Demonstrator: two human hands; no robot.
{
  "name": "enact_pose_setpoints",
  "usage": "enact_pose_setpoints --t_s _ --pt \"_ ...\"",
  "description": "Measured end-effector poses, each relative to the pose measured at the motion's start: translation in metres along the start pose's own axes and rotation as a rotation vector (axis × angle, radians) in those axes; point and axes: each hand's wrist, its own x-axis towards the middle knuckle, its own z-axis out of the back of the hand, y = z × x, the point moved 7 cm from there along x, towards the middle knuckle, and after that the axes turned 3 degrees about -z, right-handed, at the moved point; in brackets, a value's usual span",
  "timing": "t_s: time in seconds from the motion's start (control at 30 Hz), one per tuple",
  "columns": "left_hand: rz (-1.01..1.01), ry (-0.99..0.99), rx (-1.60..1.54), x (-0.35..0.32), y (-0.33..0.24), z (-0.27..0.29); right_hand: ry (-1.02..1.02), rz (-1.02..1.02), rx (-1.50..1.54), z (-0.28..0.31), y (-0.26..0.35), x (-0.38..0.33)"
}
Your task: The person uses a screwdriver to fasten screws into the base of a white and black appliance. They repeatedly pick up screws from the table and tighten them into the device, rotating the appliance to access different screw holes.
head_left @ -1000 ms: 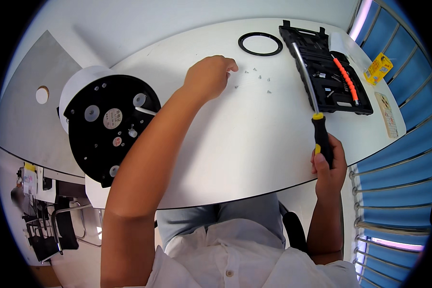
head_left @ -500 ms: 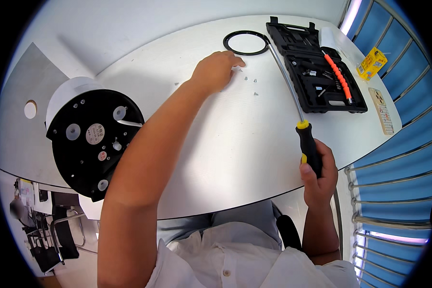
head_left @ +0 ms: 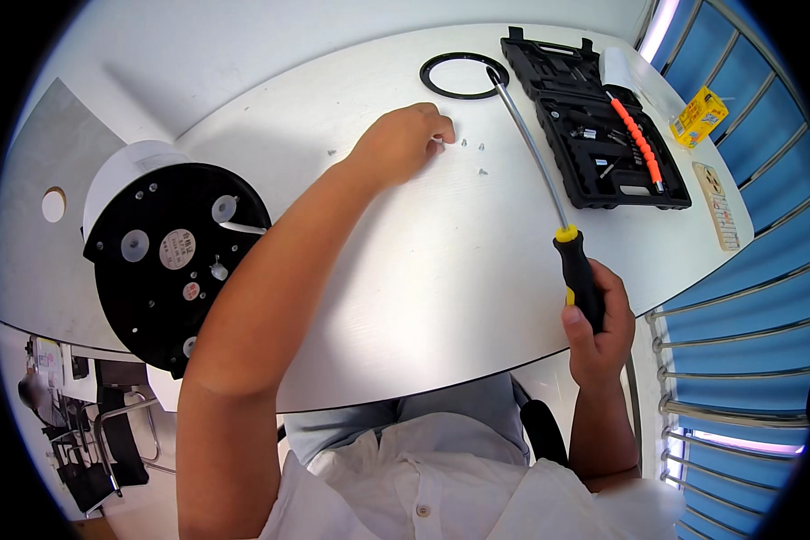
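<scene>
My right hand [head_left: 600, 328] is wrapped round the black and yellow handle of a long screwdriver [head_left: 540, 162], whose shaft slants up and leftward. Its tip lies in line with the right rim of a thin black ring [head_left: 463, 94] on the table. My left hand [head_left: 403, 144] reaches across to the middle of the table, its fingertips pinched on a small screw [head_left: 439, 142], mostly covered by the fingers. Just right of those fingers lie several more small screws [head_left: 481, 147]. Under my left forearm, partly hidden, is a round black base plate [head_left: 157, 297] with clear suction feet and round labels.
An open black tool case [head_left: 594, 135] with bits and an orange flexible shaft [head_left: 636, 135] lies at the right. Beyond it are a yellow drink carton [head_left: 698, 117] and a beige strip [head_left: 716, 207]. Metal railings [head_left: 738, 378] run along the right side of the white table [head_left: 405, 306].
My left hand has drawn slightly down, its fingers curling from spread into a pinch. The right hand and screwdriver have stayed nearly still; the screwdriver's tip now appears over the ring's right edge.
</scene>
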Motion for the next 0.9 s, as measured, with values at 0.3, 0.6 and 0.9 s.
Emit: enact_pose_setpoints --t_s 0.3,0.6,0.9 --pt "0.467 -0.117 0.567 -0.021 0.026 0.037 0.002 0.0 -0.023 0.0 0.001 0.0" --pt "0.637 0.204 0.605 -0.039 0.055 0.032 -0.003 0.029 -0.028 0.0 0.001 -0.001" --pt "0.424 0.037 0.243 -0.036 0.053 0.038 -0.001 0.04 -0.055 -0.001 0.003 -0.001"
